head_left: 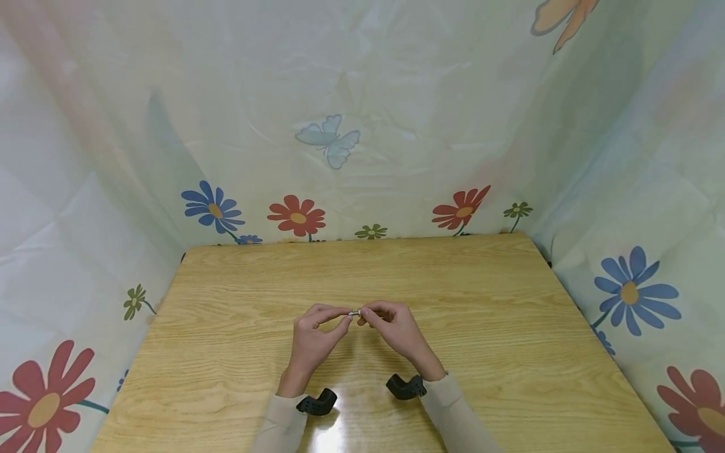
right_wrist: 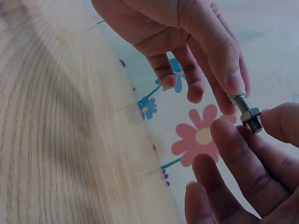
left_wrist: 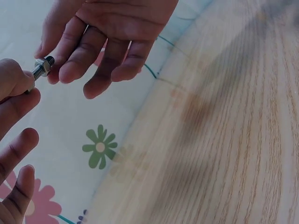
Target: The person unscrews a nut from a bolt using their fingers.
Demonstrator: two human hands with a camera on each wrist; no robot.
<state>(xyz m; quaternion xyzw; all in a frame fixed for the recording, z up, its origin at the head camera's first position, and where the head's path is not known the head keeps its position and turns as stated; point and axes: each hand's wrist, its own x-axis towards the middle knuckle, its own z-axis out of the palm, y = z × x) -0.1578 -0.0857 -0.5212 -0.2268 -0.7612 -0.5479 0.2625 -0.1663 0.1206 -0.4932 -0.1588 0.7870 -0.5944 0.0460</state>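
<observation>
A silver bolt (head_left: pixel 354 313) lies between the fingertips of both hands, held above the wooden table. My left hand (head_left: pixel 313 336) pinches the bolt by its head end between thumb and forefinger. A hex nut (left_wrist: pixel 43 66) sits on the threads, close to the bolt's free end. At that end my right hand (head_left: pixel 401 328) holds the nut (right_wrist: pixel 251 116) between thumb and fingers. The right thumb (right_wrist: pixel 280 122) lies against the nut's side. The other fingers of the left hand (right_wrist: pixel 187 79) are loosely bent, away from the bolt.
The wooden table (head_left: pixel 226 365) spreads out beneath both hands. A pale curtain (head_left: pixel 396 113) with printed flowers and butterflies hangs behind it and along both sides. A black wrist mount (head_left: pixel 318 402) is on the left sleeve, and another mount (head_left: pixel 405 387) is on the right.
</observation>
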